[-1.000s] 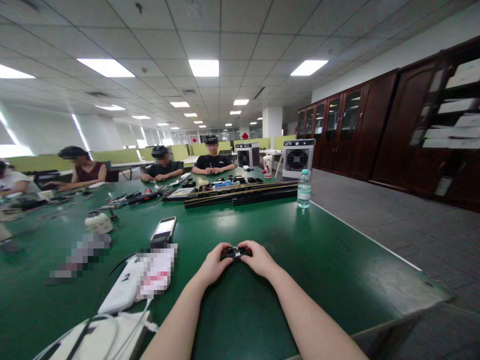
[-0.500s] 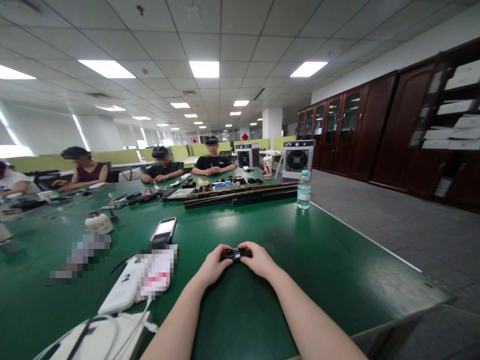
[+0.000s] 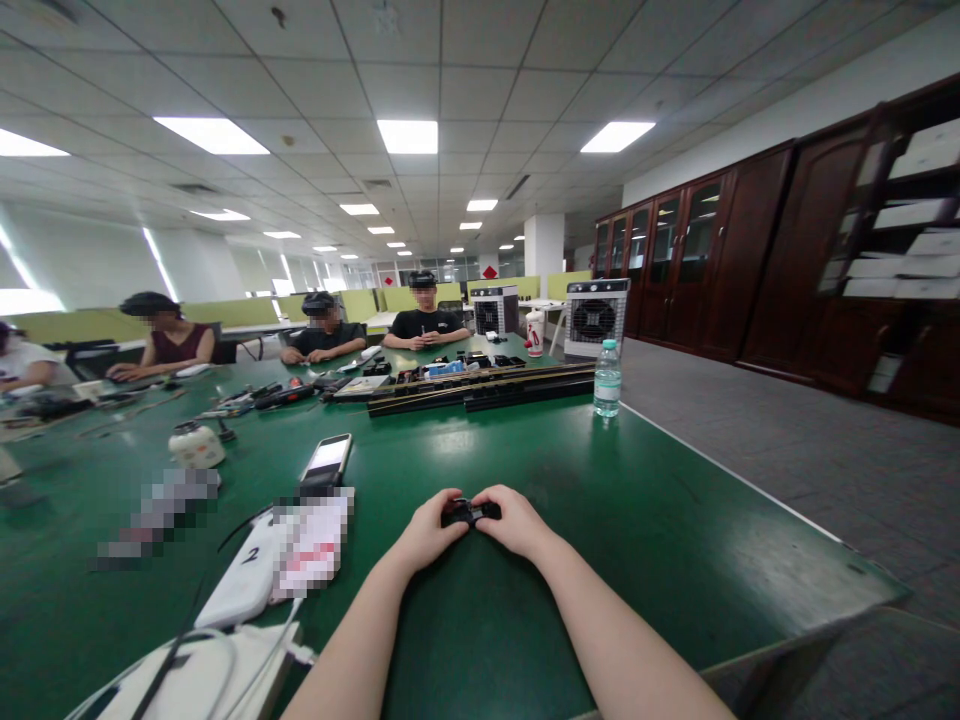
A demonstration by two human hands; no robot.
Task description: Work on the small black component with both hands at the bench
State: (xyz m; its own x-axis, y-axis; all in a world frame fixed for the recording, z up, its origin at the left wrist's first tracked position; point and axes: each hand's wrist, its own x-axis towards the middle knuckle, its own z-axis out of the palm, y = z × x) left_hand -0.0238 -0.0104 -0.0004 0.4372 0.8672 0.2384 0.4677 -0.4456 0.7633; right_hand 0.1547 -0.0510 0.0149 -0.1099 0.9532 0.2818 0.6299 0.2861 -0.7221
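Note:
A small black part [image 3: 471, 513] is held just above the green table [image 3: 480, 620], between my two hands. My left hand [image 3: 433, 528] pinches its left end with thumb and fingers. At the right end, my right hand [image 3: 513, 519] grips it in the same way. The part is too small to make out in detail. To the left of my hands are a phone [image 3: 328, 456], a white power bank [image 3: 244, 572] marked 2 and a blurred pink and white packet [image 3: 315, 545].
Black rails [image 3: 420, 402] lie across the table beyond my hands, with a water bottle [image 3: 607, 380] at their right end. A patterned jar [image 3: 196, 444] stands at left. Cables and a white box [image 3: 247, 665] are at the lower left. Several people sit around the far side.
The black part has turned or tilted slightly between my fingers, and its light-coloured middle shows less. Both hands keep their hold in nearly the same place.

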